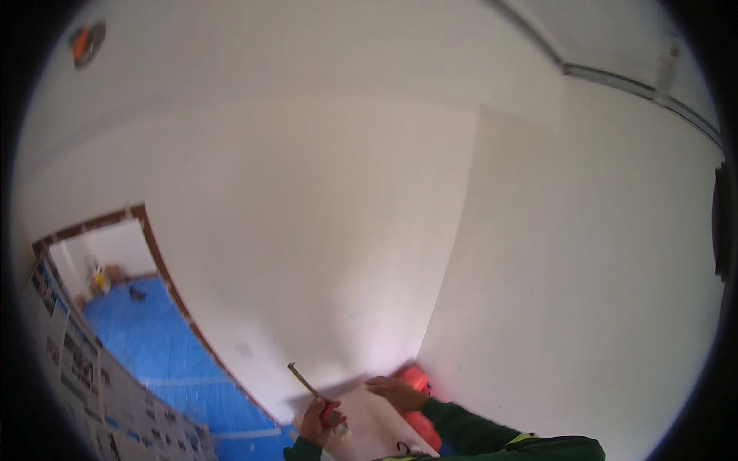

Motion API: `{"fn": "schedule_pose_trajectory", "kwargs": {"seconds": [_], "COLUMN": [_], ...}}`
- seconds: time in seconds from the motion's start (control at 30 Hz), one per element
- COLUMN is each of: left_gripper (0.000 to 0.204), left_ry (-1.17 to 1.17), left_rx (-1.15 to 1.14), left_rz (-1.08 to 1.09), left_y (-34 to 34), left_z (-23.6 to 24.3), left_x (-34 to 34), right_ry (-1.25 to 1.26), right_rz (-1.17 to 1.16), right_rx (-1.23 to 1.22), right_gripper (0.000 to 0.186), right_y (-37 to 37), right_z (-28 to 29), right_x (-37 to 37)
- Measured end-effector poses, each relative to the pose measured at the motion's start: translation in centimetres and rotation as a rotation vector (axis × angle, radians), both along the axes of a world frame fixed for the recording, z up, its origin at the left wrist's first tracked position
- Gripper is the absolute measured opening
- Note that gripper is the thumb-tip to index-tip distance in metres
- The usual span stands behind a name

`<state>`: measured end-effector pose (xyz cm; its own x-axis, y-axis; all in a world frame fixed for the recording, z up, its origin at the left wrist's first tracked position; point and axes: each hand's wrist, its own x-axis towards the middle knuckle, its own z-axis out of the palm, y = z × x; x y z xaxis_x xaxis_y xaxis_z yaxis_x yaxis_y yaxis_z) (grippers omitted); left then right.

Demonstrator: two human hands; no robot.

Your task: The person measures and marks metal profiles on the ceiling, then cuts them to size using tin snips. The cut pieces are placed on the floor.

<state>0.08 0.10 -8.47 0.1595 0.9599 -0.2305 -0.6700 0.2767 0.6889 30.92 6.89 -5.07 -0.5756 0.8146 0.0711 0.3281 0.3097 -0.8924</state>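
Observation:
My left hand (pixel 317 421) is closed around a small tool with a red grip (pixel 329 413). A thin yellowish rod (pixel 303 380) sticks up and to the left from it. My right hand (pixel 396 392) lies flat, fingers spread, on a pale board or sheet (pixel 369 430) at the bottom of the picture. That sheet sits over a red-orange object (pixel 415 380) pushed into the corner of the room. Both arms wear dark green sleeves (pixel 477 434) and enter from the lower edge.
Two white walls (pixel 323 230) meet in a corner (pixel 453 261) straight ahead. A doorway with a brown frame (pixel 157 253) opens at the left onto a floor covered in blue sheeting (pixel 146 338). Printed paper sheets (pixel 84 369) lie along the lower left.

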Motion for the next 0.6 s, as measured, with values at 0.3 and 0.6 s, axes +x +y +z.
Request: {"fn": "schedule_pose_trajectory", "kwargs": {"seconds": [0.3, 0.6], "left_gripper": [0.029, 0.026], "left_ry": [0.287, -0.351], "left_rx": [0.859, 1.144], "left_rz": [-0.161, -0.481], "left_y": [6.4, 9.8], "left_z": [27.0, 58.8], "left_x": [22.9, 31.0], "right_ry": [0.663, 0.016], "right_rz": [-0.474, -1.41], "right_rx": [0.085, 0.598], "right_gripper": [0.028, 0.015], "right_y": [-6.9, -36.0], "right_z": [26.1, 42.6], "right_x": [6.1, 24.8]}}
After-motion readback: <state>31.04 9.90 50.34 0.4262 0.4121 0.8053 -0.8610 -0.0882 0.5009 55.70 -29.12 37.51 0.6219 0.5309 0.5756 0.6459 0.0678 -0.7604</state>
